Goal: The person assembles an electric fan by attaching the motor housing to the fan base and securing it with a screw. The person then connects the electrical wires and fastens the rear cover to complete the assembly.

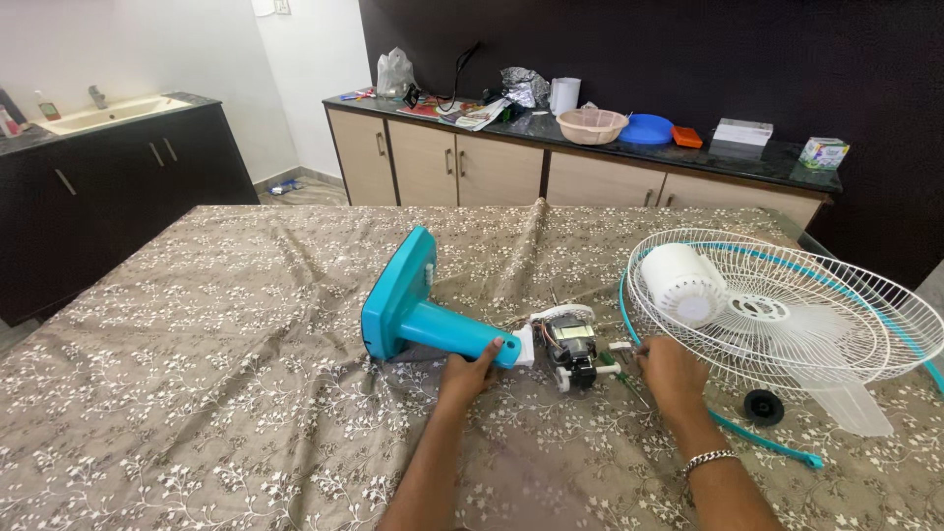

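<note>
Two hands work on a taken-apart table fan lying on a flowered tablecloth (pixel 226 324). The left hand (pixel 470 372) is curled around the lower end of the teal fan stand (pixel 413 315), clamped on its neck, with the wide base tipped up beyond the fingers. Just right of that hand lies the bare motor (pixel 572 346), its loose wires trailing toward the stand. The right hand (pixel 671 372) rests past the motor, fingers bunched on something thin and green at its side; whether it pinches a tool or a wire I cannot tell. Beyond this hand sits the white wire guard (pixel 787 305) with a white motor cover (pixel 683 280) and the blade in it, and a small black knob (pixel 763 406) lies near the wrist. The stand looks top-heavy; if the grip loosens it may roll and tug the wires. The knob could be swept off by the forearm, and small parts may vanish in the patterned cloth.
</note>
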